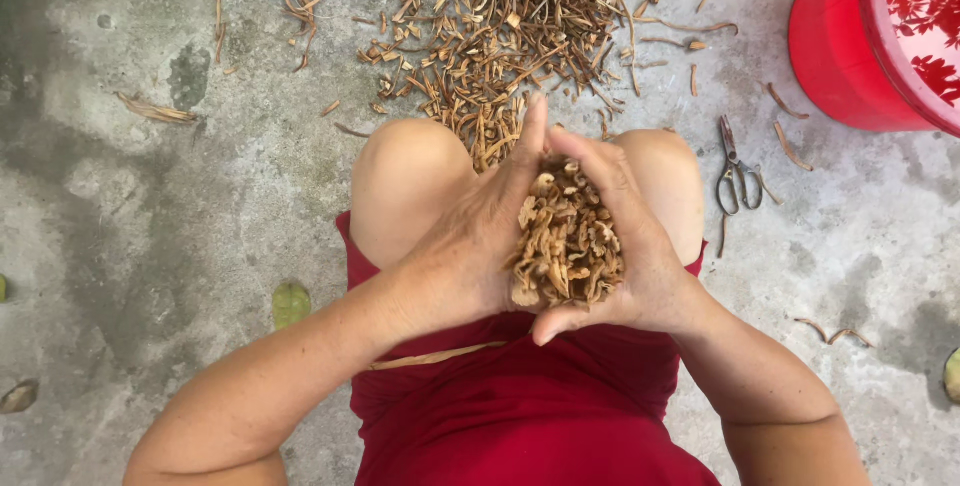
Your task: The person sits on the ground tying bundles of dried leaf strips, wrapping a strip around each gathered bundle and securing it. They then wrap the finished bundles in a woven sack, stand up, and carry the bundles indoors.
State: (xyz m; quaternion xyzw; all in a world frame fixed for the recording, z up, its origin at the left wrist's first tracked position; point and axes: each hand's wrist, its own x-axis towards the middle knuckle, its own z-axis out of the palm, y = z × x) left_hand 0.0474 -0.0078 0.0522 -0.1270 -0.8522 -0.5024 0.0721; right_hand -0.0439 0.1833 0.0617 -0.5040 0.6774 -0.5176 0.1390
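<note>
The grey concrete floor (130, 206) fills the view, stained and patchy. At the top right stands a red plastic tub (850, 46), only partly in frame. At the top centre a wide heap of dry brown pods and stems (500, 36) spreads over the floor, with loose bits scattered around it. Below that, the person's bare knees and red garment (520, 406) take the middle. The left hand (470, 246) and right hand (630, 246) are cupped together — fingertips meeting at the top, thumbs closing the bottom — and between the palms sits a mound of small curled tan pieces (565, 241), held above the lap. Just right of the right knee a small pair of scissors (737, 171) lies on the floor. A green leaf (291, 304) lies left of the thigh — flat on the concrete.
</note>
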